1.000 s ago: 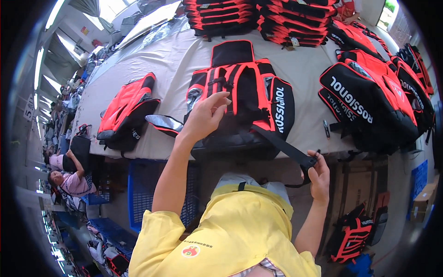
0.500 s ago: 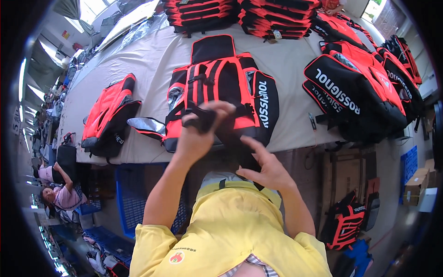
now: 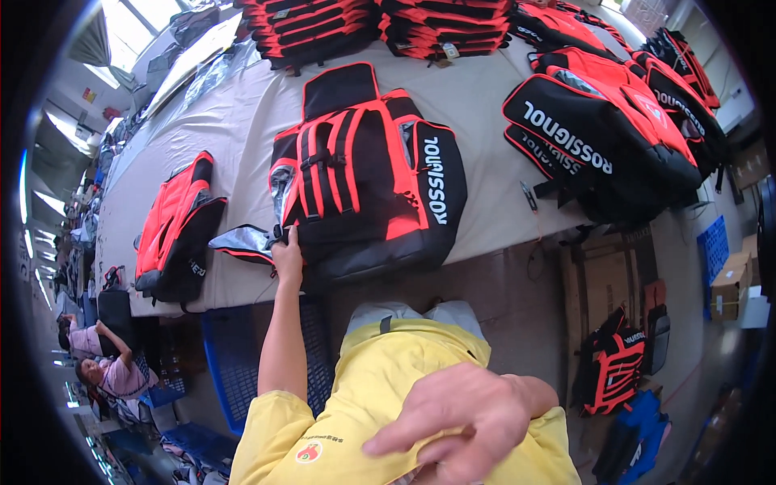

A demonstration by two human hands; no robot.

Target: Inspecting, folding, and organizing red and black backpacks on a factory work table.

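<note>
Left hand (image 3: 288,257) is out on the bench (image 3: 242,121), fingers closed on the lower left corner of the red-and-black backpack (image 3: 368,174), right where a grey flap (image 3: 242,241) sticks out. Right hand (image 3: 453,420) is close to my camera, blurred, over my yellow shirt (image 3: 356,388), fingers loosely spread, holding nothing. That backpack lies flat, straps up, near the bench's front edge, white lettering down its right side panel. Second red-and-black pack (image 3: 174,230) sits to its left, apart from it. Bigger black-and-red bags (image 3: 598,137) with white block lettering are at right, one overhanging the edge. Stacks of folded red-and-black packs (image 3: 380,24) line the far side. Small black snips (image 3: 529,196) lie on the grey cover between the middle pack and the right-hand bags. Blue crate (image 3: 234,364) is under the bench; cardboard boxes (image 3: 731,283) on the floor far right.
</note>
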